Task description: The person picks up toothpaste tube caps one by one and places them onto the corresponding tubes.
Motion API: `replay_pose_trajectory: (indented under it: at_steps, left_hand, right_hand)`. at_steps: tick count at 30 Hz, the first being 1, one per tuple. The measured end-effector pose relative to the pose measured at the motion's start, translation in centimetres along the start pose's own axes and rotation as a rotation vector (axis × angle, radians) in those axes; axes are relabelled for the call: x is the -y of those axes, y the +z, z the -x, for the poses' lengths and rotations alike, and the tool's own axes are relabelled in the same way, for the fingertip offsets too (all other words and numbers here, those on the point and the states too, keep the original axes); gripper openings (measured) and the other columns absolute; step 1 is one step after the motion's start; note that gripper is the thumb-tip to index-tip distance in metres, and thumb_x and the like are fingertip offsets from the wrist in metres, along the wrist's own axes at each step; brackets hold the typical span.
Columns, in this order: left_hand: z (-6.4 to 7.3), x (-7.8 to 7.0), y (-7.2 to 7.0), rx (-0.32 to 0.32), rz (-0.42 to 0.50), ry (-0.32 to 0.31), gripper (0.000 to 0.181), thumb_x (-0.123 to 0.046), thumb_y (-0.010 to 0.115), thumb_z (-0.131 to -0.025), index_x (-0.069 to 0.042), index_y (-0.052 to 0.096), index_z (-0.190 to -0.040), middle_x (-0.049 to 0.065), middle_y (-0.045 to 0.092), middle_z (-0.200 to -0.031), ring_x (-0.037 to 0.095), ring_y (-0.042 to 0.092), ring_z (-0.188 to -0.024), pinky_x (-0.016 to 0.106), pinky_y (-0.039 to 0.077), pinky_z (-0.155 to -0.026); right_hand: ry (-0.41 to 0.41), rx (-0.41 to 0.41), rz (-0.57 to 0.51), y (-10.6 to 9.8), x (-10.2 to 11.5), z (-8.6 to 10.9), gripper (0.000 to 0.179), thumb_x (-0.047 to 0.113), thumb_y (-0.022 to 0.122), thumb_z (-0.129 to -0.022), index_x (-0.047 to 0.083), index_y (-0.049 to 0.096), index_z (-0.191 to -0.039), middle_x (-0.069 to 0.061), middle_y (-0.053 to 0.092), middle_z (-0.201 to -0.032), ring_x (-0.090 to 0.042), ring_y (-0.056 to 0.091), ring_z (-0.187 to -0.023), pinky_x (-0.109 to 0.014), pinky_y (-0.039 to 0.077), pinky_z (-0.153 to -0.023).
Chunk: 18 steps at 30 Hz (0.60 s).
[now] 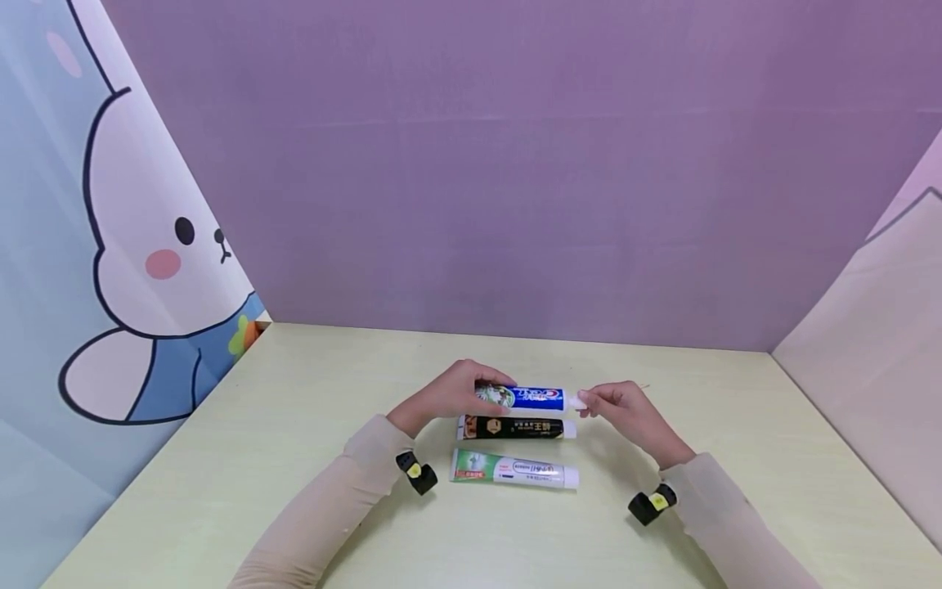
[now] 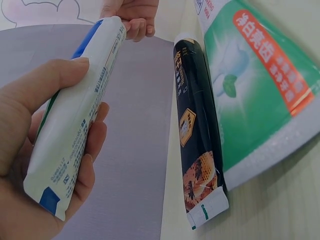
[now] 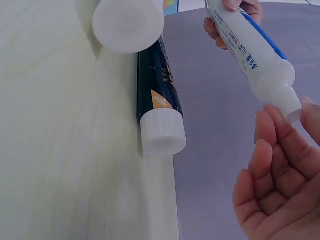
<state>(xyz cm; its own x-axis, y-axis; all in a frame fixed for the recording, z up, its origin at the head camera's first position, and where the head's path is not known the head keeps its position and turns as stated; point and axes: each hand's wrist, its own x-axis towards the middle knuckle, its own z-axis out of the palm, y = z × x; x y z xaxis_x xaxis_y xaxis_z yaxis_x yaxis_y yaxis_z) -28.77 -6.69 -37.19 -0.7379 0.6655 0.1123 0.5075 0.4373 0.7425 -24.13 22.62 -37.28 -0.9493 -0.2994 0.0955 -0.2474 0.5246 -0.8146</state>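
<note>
My left hand (image 1: 464, 391) grips the body of a blue and white toothpaste tube (image 1: 537, 398), thumb along one side and fingers curled round the other in the left wrist view. The tube's white cap (image 3: 287, 105) points right, toward my right hand (image 1: 621, 411). That hand pinches the cap between thumb and fingertips. Below the held tube in the head view lies a black toothpaste tube (image 1: 515, 428) with a white cap. Nearer the front is a green and white toothpaste tube (image 1: 515, 469), its cap also pointing right.
The pale table (image 1: 353, 523) reaches back to a purple panel (image 1: 515, 180). A cartoon-printed cloth (image 1: 140, 245) hangs on the left, and a pale sheet (image 1: 876, 360) stands on the right. Each wrist carries a small black camera (image 1: 416, 473).
</note>
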Motion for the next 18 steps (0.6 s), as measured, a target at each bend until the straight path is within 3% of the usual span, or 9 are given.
replay_pose_trajectory:
  at_steps: [14, 18]
  left_hand:
    - [0.0, -0.1, 0.1, 0.006, -0.003, 0.014, 0.040, -0.022, 0.077, -0.080, -0.012, 0.067, -0.117, 0.000, 0.067, -0.114, 0.009, 0.061, -0.099, 0.024, 0.048, -0.086]
    - [-0.1, -0.1, 0.1, 0.006, 0.004, 0.011, 0.040, -0.023, 0.076, -0.080, -0.012, 0.067, -0.117, 0.000, 0.067, -0.114, 0.009, 0.060, -0.099, 0.025, 0.048, -0.085]
  right_hand:
    - [0.076, 0.024, -0.017, 0.3, -0.7, -0.3, 0.044, 0.034, 0.048, -0.099, 0.001, 0.072, -0.085, -0.005, 0.070, -0.080, -0.016, 0.060, -0.081, -0.041, 0.042, -0.086]
    - [0.082, 0.030, -0.030, 0.3, -1.0, -0.4, 0.047, 0.037, 0.045, -0.099, 0.001, 0.071, -0.083, -0.006, 0.071, -0.083, -0.017, 0.061, -0.083, -0.049, 0.041, -0.091]
